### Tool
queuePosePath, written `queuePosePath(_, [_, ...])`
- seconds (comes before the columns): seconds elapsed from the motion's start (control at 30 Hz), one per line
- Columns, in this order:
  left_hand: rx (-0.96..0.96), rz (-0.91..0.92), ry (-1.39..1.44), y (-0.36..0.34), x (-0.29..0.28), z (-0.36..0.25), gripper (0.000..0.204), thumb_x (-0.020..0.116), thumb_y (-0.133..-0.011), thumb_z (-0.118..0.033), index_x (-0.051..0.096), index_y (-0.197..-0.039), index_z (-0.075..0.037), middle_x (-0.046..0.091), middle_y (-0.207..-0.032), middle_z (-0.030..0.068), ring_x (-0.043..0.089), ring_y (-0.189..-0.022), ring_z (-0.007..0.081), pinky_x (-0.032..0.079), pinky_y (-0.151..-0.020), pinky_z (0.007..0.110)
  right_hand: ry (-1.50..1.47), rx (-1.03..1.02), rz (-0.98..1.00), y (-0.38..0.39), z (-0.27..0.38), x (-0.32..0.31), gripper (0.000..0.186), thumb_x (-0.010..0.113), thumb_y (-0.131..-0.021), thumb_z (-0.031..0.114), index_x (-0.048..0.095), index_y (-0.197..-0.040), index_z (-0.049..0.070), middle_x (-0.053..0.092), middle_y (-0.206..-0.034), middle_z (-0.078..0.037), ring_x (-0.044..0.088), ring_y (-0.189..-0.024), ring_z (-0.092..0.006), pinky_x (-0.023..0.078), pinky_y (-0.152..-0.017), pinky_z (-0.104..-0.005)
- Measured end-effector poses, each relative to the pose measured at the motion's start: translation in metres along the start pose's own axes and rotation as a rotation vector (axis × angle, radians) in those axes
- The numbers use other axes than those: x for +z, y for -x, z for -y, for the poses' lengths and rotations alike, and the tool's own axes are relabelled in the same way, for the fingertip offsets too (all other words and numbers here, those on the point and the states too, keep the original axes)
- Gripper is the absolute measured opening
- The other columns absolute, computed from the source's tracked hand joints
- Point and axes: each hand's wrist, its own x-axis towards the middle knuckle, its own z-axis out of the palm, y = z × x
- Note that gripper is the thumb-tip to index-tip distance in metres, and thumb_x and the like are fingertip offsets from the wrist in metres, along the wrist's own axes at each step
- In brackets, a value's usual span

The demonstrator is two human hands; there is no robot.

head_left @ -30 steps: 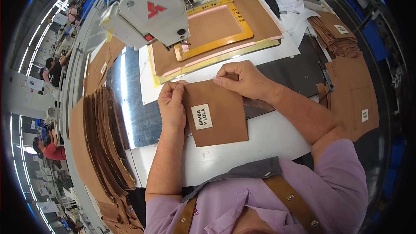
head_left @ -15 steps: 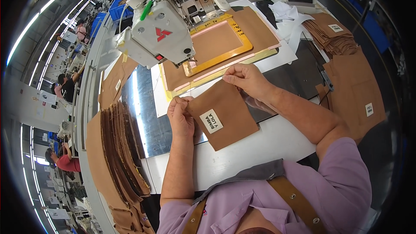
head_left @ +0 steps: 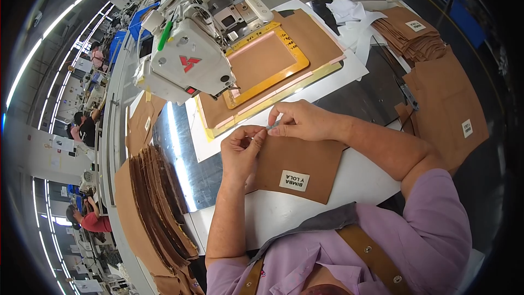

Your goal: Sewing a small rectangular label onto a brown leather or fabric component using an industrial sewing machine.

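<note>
1. Fingers of your left hand [head_left: 240,152] are pinched on the corner of the brown panel [head_left: 319,155]; those of your right hand [head_left: 300,121] meet them there, closed around a small greyish item [head_left: 272,125].
2. Largest first: the table [head_left: 360,175] runs out in front of you, and the panel hangs just above its white surface, between you and the machine.
3. Up ahead, the sewing machine [head_left: 191,60] stands with its head over the yellow frame [head_left: 267,81]; your panel is clear of both.
4. Over on your left, a thick stack of brown pieces [head_left: 158,207] lies fanned, with no labels visible from here.
5. Across to your right, a wide brown piece [head_left: 445,95] already carries its label, and the pile beyond it [head_left: 409,38] shows one on top.
6. Back to your panel, and its white label [head_left: 295,181] is already on, face up; whether stitching holds it, the view doesn't tell.
7. Smallest of all, that greyish bit: too tiny to identify. This corner looks like the part left in hand, judging by your pinch; whether anything more remains on the panel can't be told.
</note>
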Motion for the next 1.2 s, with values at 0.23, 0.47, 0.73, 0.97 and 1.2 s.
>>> queuePosePath(0.23, [-0.049,-0.173,0.18,-0.011,-0.022,0.003,0.011,0.073,-0.095,-0.013,0.072,-0.098,-0.003,0.068,-0.084,-0.0019,0.059,-0.078,0.0057,0.047,-0.074,0.021,0.239,0.151,0.142,0.004,0.015,-0.042,0.021,0.074,-0.088,0.019,0.069,-0.093,-0.001,0.072,-0.079,-0.012,0.068,-0.072,-0.0186,0.052,-0.066,-0.0319])
queuePosePath(0.47, [-0.065,-0.246,-0.011,-0.052,-0.026,0.03,0.017,0.078,-0.091,-0.019,0.074,-0.096,-0.003,0.067,-0.082,-0.0022,0.053,-0.07,0.0045,0.04,-0.064,0.021,0.288,0.101,-0.103,-0.02,-0.023,-0.087,0.017,0.074,-0.088,0.018,0.073,-0.091,0.002,0.072,-0.08,-0.007,0.067,-0.075,-0.0132,0.052,-0.069,-0.0305])
queuePosePath(0.73, [0.055,-0.35,-0.45,-0.117,-0.074,0.059,0.023,0.076,-0.088,-0.015,0.072,-0.096,0.005,0.066,-0.082,0.0019,0.054,-0.07,0.0096,0.045,-0.063,0.027,0.384,-0.065,-0.321,-0.094,-0.054,-0.13,0.021,0.079,-0.086,0.027,0.075,-0.091,0.007,0.074,-0.085,-0.007,0.068,-0.079,-0.0177,0.052,-0.073,-0.033])
queuePosePath(0.97, [0.186,-0.094,0.52,-0.213,-0.083,0.092,0.029,0.062,-0.099,-0.021,0.064,-0.119,0.001,0.07,-0.101,0.0111,0.068,-0.095,0.0192,0.056,-0.088,0.035,0.522,-0.001,-0.402,-0.166,-0.087,-0.159,0.025,0.08,-0.083,0.037,0.077,-0.09,0.013,0.075,-0.092,-0.007,0.071,-0.088,-0.0234,0.053,-0.08,-0.0365])
queuePosePath(1.2, [0.243,0.129,-0.252,-0.249,-0.069,0.081,0.04,0.075,-0.089,-0.004,0.058,-0.126,-0.002,0.068,-0.11,0.0102,0.068,-0.1,0.0171,0.061,-0.084,0.033,0.501,0.022,-0.528,-0.163,-0.089,-0.151,0.025,0.08,-0.082,0.038,0.077,-0.09,0.015,0.076,-0.095,-0.005,0.071,-0.092,-0.0241,0.054,-0.083,-0.0372])
